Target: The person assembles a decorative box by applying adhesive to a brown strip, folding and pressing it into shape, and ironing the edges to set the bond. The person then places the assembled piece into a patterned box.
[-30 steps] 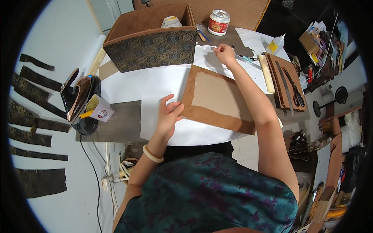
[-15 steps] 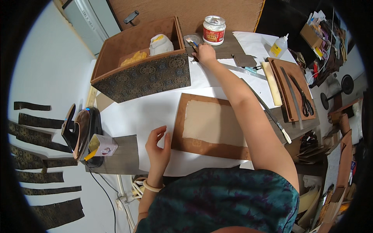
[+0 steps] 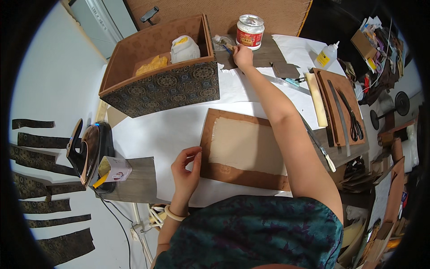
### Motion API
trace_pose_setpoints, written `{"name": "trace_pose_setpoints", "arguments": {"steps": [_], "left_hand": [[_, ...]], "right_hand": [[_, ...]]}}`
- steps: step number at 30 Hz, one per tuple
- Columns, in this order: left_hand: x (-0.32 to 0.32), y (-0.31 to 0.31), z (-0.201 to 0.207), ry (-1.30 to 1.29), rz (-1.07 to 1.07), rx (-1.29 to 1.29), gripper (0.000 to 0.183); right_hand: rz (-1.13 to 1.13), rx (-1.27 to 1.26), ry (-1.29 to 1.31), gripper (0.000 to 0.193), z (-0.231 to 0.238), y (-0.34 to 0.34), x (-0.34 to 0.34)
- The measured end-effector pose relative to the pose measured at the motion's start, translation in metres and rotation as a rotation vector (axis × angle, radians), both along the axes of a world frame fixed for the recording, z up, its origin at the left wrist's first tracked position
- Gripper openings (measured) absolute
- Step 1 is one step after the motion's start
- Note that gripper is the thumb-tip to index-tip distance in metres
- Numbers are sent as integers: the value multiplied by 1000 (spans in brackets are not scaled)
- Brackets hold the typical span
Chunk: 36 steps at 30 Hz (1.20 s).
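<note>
My right hand (image 3: pixel 242 56) is stretched to the far side of the table, fingers closed round a brush (image 3: pixel 225 45) just left of the glue jar (image 3: pixel 250 31). My left hand (image 3: pixel 187 168) stays near me, fingers loosely curled, tips touching the left edge of the brown board (image 3: pixel 244 152) — not gripping it. The board lies flat with its long axis running left to right, directly nearer than the brush, under my right forearm — the left hand is by far the closer one.

Craft workshop: glue jar (image 3: pixel 250 31), scissors (image 3: pixel 353 117), iron (image 3: pixel 89 152), brocade strips (image 3: pixel 42 141), cluttered worktable (image 3: pixel 152 134)
</note>
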<state>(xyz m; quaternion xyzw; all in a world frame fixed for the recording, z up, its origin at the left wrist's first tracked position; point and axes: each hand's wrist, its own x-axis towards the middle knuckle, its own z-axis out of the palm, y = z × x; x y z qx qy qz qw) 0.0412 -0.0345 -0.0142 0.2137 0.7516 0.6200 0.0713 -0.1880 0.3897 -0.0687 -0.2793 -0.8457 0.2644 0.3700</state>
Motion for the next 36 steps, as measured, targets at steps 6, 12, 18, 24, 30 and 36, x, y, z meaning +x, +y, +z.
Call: {"name": "trace_pose_setpoints", "arguments": {"steps": [6, 12, 18, 24, 30, 36], "left_hand": [[-1, 0, 3, -1, -14, -4, 13], [-2, -2, -5, 26, 75, 0, 11], [-6, -29, 1, -162, 112, -38, 13], [8, -20, 9, 128, -75, -422, 18], [18, -7, 1, 386, -117, -652, 15], [17, -5, -1, 444, -168, -638, 8]], "right_hand": [[94, -139, 426, 30, 18, -5, 1], [-184, -49, 526, 39, 43, 39, 24], [513, -779, 571, 12, 102, 13, 169], [536, -793, 424, 16, 102, -70, 302], [628, -839, 428, 16, 97, -161, 348], [655, -906, 441, 15, 74, -210, 355]]}}
